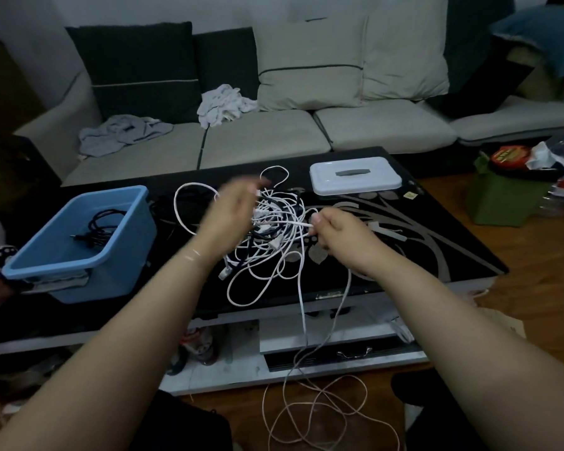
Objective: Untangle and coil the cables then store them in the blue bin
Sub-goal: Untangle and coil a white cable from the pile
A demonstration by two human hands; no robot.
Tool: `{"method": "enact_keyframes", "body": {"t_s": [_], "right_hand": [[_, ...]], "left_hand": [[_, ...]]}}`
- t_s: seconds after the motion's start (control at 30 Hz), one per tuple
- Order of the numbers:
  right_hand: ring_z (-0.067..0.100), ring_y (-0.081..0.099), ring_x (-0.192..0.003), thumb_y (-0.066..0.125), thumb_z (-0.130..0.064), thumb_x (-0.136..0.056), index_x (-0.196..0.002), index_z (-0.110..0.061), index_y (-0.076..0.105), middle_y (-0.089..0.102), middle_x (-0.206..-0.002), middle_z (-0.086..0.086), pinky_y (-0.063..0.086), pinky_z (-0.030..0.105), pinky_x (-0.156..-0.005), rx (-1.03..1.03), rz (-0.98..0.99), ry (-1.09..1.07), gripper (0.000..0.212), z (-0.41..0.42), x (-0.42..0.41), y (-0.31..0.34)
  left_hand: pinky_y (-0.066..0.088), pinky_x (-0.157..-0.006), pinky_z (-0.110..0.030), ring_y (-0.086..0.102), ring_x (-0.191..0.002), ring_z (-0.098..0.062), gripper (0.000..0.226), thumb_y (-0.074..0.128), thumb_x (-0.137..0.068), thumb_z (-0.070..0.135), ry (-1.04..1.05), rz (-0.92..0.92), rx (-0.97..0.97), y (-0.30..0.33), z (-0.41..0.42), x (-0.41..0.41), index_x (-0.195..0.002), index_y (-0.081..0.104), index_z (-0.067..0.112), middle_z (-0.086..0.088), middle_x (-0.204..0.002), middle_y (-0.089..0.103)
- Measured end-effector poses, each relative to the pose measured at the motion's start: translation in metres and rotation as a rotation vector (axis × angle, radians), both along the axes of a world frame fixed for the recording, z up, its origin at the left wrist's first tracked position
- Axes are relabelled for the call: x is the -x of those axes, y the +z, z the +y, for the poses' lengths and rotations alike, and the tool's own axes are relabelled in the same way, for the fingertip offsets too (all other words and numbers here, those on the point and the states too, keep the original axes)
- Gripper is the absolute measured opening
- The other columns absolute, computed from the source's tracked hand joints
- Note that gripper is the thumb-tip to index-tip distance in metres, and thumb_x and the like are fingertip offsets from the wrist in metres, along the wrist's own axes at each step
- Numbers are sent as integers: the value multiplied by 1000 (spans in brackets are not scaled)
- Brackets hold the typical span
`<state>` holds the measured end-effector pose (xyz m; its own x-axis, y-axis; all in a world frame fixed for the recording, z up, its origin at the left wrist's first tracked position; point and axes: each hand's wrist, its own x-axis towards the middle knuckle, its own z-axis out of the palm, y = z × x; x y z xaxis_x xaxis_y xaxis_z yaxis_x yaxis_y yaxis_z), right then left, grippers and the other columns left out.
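Observation:
A tangle of white and dark cables (267, 236) lies in the middle of the black coffee table (420, 242). My right hand (339, 236) pinches a white cable end at the tangle's right side; that cable runs down over the table edge to loops on the floor (310, 415). My left hand (232, 213) is blurred over the tangle's left side, fingers stretched toward the cables; whether it holds one I cannot tell. The blue bin (124, 249) stands at the table's left with a coiled black cable (98, 229) inside.
A white lid with a grey handle (355, 179) lies at the table's back right. A sofa with cushions and crumpled cloths (223, 104) runs behind the table. A green bag (502, 200) with clutter sits on the wooden floor at right.

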<state>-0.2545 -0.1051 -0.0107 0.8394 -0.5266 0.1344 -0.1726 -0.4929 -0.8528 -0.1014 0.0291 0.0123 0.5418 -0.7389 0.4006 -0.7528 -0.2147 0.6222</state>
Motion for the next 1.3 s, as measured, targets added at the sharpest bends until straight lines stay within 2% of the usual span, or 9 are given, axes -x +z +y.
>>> {"method": "enact_keyframes", "body": {"t_s": [0.13, 0.33, 0.47, 0.67, 0.73, 0.8, 0.93, 1.07, 1.3], "right_hand": [[2, 39, -46, 46, -36, -98, -75, -20, 51, 44, -52, -11, 32, 18, -48, -157, -63, 27, 28, 10, -2, 1], [7, 33, -46, 47, -31, -100, -78, -19, 48, 38, -57, -4, 29, 20, -44, -454, -600, -387, 24, -19, 18, 14], [17, 45, -64, 49, -30, -96, -78, -16, 50, 46, -68, 1, 38, 33, -63, -279, -336, -522, 22, -34, 16, -1], [21, 58, -87, 52, -38, -94, -90, -12, 70, 61, -94, 10, 44, 30, -77, 154, 361, -175, 32, -23, 14, -19], [24, 45, -126, 44, -41, -98, -126, -12, 57, 39, -141, 10, 36, 35, -105, 259, 354, -151, 42, -11, 13, -21], [22, 33, -137, 42, -38, -99, -142, -12, 39, 20, -153, 5, 27, 33, -112, 301, 163, -151, 50, 5, 15, -13], [20, 63, -100, 41, -37, -100, -133, -13, 48, 65, -112, 7, 46, 35, -94, 58, 47, 97, 41, 32, 9, -8], [1, 41, -36, 41, -37, -100, -83, -6, 63, 44, -38, -12, 35, 19, -45, -80, 41, 108, 42, 38, 3, -3], [10, 33, -49, 37, -37, -102, -63, -20, 44, 37, -55, -3, 31, 30, -54, -214, -467, -211, 43, 20, 6, 3]], "left_hand": [[43, -61, -21, 52, -59, -6, 42, 39, -101, 40, -269, 169, -187, -14, -10, 45, -94, 64, 8, -6, -72, 60], [32, -53, -29, 39, -48, -5, 40, 45, -100, 35, 118, 65, -180, -15, 17, 0, -66, 52, 14, 5, -55, 43], [34, -57, -31, 47, -60, -13, 34, 44, -100, 33, 185, -52, -248, -7, 29, 0, -77, 59, 13, 5, -62, 51], [33, -52, -25, 44, -52, -5, 24, 52, -96, 30, 107, -84, -64, -4, 29, 23, -75, 59, 20, 6, -55, 48], [39, -58, -28, 50, -60, -4, 20, 55, -95, 32, 52, -137, -123, -9, 29, 33, -77, 61, 24, 8, -61, 54], [45, -67, -30, 57, -73, -10, 16, 57, -94, 33, -29, -157, -184, -15, 28, 41, -79, 62, 28, 10, -72, 59], [38, -65, -28, 50, -68, -3, 17, 59, -93, 26, -115, -88, -108, -20, 25, 50, -77, 59, 22, 12, -70, 54], [34, -61, -28, 46, -65, -4, 21, 54, -95, 30, -84, -124, -165, -19, 29, 47, -75, 53, 23, 10, -68, 50], [36, -62, -29, 48, -67, -14, 25, 42, -101, 29, 86, -54, -228, -9, 51, 18, -79, 50, 19, 4, -69, 53]]}}
